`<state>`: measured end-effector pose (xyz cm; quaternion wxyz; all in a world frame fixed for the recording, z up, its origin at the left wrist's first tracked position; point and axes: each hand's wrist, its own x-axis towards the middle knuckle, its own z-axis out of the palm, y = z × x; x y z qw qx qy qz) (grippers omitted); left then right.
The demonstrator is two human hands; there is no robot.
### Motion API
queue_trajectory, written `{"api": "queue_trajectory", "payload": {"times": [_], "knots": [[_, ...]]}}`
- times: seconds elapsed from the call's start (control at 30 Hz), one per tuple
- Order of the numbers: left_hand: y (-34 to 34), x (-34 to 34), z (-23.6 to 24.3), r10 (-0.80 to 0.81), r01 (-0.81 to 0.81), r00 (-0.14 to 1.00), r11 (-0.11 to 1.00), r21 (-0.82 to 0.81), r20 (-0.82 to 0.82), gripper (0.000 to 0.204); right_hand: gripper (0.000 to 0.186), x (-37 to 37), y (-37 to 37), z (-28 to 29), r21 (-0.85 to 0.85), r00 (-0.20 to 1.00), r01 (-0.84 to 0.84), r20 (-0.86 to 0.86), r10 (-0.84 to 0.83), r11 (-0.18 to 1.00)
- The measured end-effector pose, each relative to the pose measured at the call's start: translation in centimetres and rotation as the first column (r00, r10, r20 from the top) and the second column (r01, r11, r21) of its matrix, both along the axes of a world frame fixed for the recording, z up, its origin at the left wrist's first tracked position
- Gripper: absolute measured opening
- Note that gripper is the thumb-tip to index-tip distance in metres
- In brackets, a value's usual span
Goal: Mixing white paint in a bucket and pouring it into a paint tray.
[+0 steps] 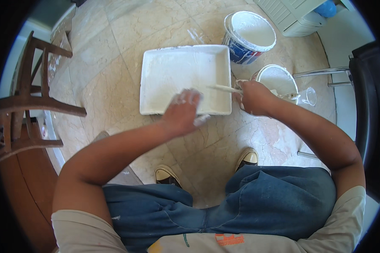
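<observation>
A white rectangular paint tray (227, 80) lies on the floor in front of me, coated inside with white paint. Over its near edge is my left hand (182, 110), its fingers smeared with white and a little blurred, the thumb held apart. It appears to hold nothing. At the tray's right side my right hand (257, 98) is closed around a thin, pale, stick-like tool (224, 88) that points left over the tray; its exact kind is unclear. Just behind that hand stands a small bucket (278, 72) of white paint, partly hidden, with a paint-covered tool (288, 96) across its near side.
A larger blue-and-white bucket (247, 42) with white inside stands behind the small one. A clear plastic cup (309, 96) is at the right. A brown wooden chair (42, 103) lies left; a black chair with metal legs (369, 114) is right. White smears mark the tiled floor (126, 38).
</observation>
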<state>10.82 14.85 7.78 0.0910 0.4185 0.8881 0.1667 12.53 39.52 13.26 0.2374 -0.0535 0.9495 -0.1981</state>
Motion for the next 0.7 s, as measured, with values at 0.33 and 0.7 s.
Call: {"api": "queue_trajectory", "payload": {"times": [0.33, 0.7], "knots": [[0.5, -1.7, -3.8, 0.11, -0.073, 0.988, 0.948, -0.31, 0.106, 0.094, 0.016, 5.4, -2.3, -0.6, 0.217, 0.97, -0.237, 0.114, 0.216, 0.947], [1.7, -1.3, -3.8, 0.011, 0.014, 0.997, 0.951, -0.307, 0.077, 0.08, 0.012, 5.3, -2.2, 0.8, 0.196, 0.928, -0.371, 0.047, 0.369, 0.908]]}}
